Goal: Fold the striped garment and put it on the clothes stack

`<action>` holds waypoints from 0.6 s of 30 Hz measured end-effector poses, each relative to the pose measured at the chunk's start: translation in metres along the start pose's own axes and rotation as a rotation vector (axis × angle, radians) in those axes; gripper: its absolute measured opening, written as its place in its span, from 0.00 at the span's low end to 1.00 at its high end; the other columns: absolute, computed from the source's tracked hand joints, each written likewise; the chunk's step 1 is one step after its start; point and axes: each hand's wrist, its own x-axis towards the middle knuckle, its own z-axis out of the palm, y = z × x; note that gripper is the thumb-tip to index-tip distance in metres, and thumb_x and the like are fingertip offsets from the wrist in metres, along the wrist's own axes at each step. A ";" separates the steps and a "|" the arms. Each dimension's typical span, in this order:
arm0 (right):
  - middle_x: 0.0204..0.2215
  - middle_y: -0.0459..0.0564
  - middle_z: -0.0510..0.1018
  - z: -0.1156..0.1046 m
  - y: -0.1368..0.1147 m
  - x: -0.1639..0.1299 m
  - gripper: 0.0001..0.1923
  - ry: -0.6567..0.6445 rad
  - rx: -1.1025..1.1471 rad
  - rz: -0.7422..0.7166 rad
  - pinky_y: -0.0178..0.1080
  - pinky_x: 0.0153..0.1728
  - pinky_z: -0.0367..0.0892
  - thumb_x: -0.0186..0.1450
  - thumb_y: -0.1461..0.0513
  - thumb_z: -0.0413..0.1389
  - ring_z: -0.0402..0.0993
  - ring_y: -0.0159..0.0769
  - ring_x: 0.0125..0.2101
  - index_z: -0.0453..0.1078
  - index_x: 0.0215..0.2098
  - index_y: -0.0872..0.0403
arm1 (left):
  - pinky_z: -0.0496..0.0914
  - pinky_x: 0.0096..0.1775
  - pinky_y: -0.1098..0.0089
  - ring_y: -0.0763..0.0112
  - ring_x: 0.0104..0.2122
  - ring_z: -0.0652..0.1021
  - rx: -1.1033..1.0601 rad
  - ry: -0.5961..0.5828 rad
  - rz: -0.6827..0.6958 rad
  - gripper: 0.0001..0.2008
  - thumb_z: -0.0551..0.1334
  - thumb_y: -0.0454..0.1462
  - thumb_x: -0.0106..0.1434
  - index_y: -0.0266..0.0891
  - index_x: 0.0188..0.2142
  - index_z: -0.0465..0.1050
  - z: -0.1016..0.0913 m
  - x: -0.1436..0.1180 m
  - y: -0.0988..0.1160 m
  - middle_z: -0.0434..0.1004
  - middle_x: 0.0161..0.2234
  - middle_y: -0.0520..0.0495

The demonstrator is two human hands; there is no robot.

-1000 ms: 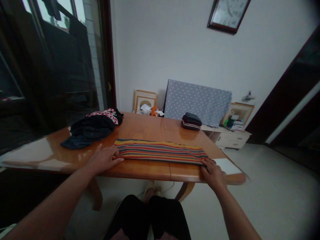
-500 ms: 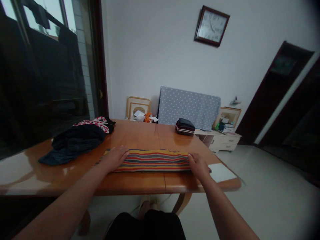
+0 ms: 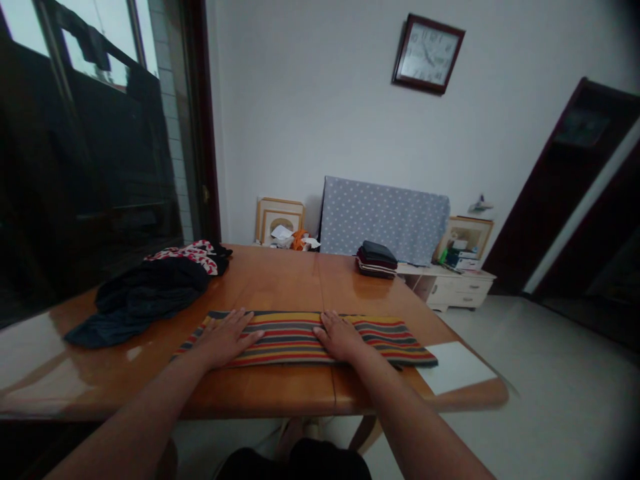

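Observation:
A striped cloth [image 3: 290, 337] in red, yellow and grey lies folded into a long flat strip along the near side of the wooden table. My left hand [image 3: 226, 339] rests flat on its left part with fingers spread. On the middle of the cloth lies my right hand [image 3: 341, 335], its fingers apart and pressed down. The cloth's right end reaches over a white sheet [image 3: 457, 368] at the table's right edge. Whether the cloth is a garment or a plain piece of fabric cannot be made out.
On the left of the table [image 3: 270, 280] sits a loose heap of dark clothes [image 3: 150, 290] with a red-and-white patterned piece. A neat stack of folded dark clothes [image 3: 376, 260] stands at the far right. Beyond are a dotted grey cover [image 3: 385, 217] and a low white cabinet [image 3: 460, 291].
My right hand has left the cloth's right end and moved left to its middle, fingers now spread. My left hand stays on the left part. The view has shifted slightly.

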 end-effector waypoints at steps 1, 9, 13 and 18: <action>0.71 0.55 0.49 0.003 0.003 0.001 0.40 -0.035 -0.007 0.028 0.50 0.67 0.40 0.71 0.42 0.36 0.41 0.45 0.70 0.48 0.72 0.57 | 0.46 0.63 0.37 0.45 0.70 0.48 0.004 -0.001 -0.007 0.45 0.43 0.66 0.63 0.45 0.70 0.52 0.001 0.001 -0.001 0.43 0.71 0.42; 0.71 0.56 0.46 -0.001 0.021 0.004 0.45 -0.095 -0.030 0.111 0.56 0.67 0.35 0.69 0.38 0.35 0.37 0.48 0.71 0.45 0.72 0.59 | 0.44 0.62 0.35 0.45 0.70 0.47 0.030 0.018 -0.024 0.45 0.43 0.67 0.62 0.47 0.71 0.50 0.007 0.001 -0.002 0.44 0.71 0.42; 0.71 0.58 0.46 -0.002 0.001 0.009 0.45 0.008 -0.013 0.037 0.53 0.67 0.33 0.70 0.38 0.33 0.36 0.46 0.71 0.45 0.72 0.60 | 0.44 0.62 0.35 0.44 0.70 0.47 0.028 0.025 -0.024 0.45 0.43 0.66 0.63 0.46 0.71 0.50 0.008 0.002 -0.001 0.44 0.71 0.42; 0.72 0.57 0.42 0.011 -0.014 0.010 0.47 -0.048 0.029 -0.021 0.53 0.68 0.32 0.68 0.36 0.33 0.34 0.47 0.71 0.41 0.73 0.60 | 0.42 0.61 0.32 0.43 0.70 0.47 0.042 0.003 -0.038 0.44 0.44 0.66 0.62 0.48 0.71 0.50 0.004 0.001 0.003 0.42 0.72 0.43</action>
